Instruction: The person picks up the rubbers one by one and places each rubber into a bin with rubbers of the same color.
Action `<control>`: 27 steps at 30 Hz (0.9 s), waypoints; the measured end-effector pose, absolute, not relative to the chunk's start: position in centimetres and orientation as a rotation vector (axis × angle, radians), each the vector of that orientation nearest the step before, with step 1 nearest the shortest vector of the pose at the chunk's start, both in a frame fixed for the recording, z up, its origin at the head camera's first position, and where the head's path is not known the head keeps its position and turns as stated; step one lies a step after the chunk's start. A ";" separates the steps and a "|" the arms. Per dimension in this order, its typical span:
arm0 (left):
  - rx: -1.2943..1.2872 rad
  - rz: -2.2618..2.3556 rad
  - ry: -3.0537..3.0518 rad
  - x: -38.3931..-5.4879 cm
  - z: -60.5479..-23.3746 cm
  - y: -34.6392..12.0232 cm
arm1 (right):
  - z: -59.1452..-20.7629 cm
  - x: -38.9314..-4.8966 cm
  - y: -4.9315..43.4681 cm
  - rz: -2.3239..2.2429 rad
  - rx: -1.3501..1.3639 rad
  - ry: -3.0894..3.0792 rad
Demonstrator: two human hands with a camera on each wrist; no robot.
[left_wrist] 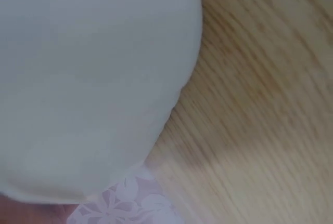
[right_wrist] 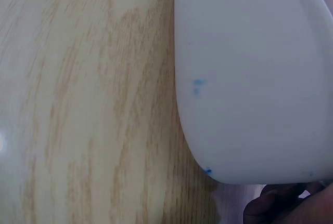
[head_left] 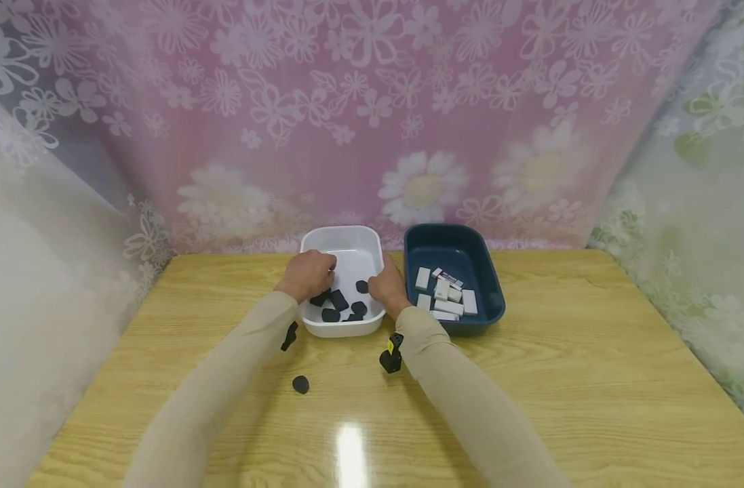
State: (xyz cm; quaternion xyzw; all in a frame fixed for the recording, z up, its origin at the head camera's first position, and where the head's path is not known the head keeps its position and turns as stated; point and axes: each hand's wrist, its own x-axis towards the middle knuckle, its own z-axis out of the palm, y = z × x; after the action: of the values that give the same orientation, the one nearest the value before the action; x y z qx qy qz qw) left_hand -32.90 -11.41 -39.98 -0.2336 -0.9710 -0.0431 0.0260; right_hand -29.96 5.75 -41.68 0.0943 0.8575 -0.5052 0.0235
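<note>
My right hand [head_left: 388,288] holds the right rim of a white plastic basin [head_left: 344,330], thumb inside it. In the right wrist view its dark fingers [right_wrist: 260,207] reach beneath the basin [right_wrist: 250,78]. Over the basin's left rim lies my left hand [head_left: 309,272], its fingers bent into the basin; their tips are hidden, and I cannot tell whether they grip anything. Several black pieces, one of them a block [head_left: 338,300], lie in the basin. One rounded black piece [head_left: 301,384] sits on the table in front.
To the right stands a dark blue basin [head_left: 500,305] with several white blocks [head_left: 449,308], box-like, and a small printed one [head_left: 449,278]. The wooden table [head_left: 567,393] ends at a pink floral curtain [head_left: 323,149] behind. A pale surface blocks much of the left wrist view.
</note>
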 end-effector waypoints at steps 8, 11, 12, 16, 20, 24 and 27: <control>-0.734 -0.447 -2.770 -30.5 -38.8 -12.9 | -41.3 -30.4 5.2 -1.569 0.293 2.658; -0.737 -0.511 -2.674 -29.0 -38.4 -13.4 | -41.4 -30.5 5.2 -1.556 0.311 2.655; -0.736 -0.533 -2.648 -28.5 -38.3 -13.6 | -41.4 -30.5 5.3 -1.553 0.317 2.652; -0.703 -0.593 -2.615 -26.7 -38.2 -14.5 | -41.4 -30.5 5.6 -1.541 0.326 2.644; -0.645 -0.665 -2.639 -24.6 -38.4 -15.4 | -41.5 -30.3 5.7 -1.546 0.329 2.636; -0.632 -0.738 -2.648 -21.8 -38.8 -15.9 | -41.6 -30.2 5.6 -1.561 0.322 2.626; -0.676 -0.730 -2.655 -19.8 -39.4 -16.1 | -41.7 -30.1 5.6 -1.561 0.319 2.618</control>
State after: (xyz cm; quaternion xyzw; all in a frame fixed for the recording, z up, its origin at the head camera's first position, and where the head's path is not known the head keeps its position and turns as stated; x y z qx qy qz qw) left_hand -19.80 -16.06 -39.36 -0.2356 -0.9255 -0.2544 0.1527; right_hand -30.15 5.58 -41.71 0.1040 0.8537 -0.5089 0.0383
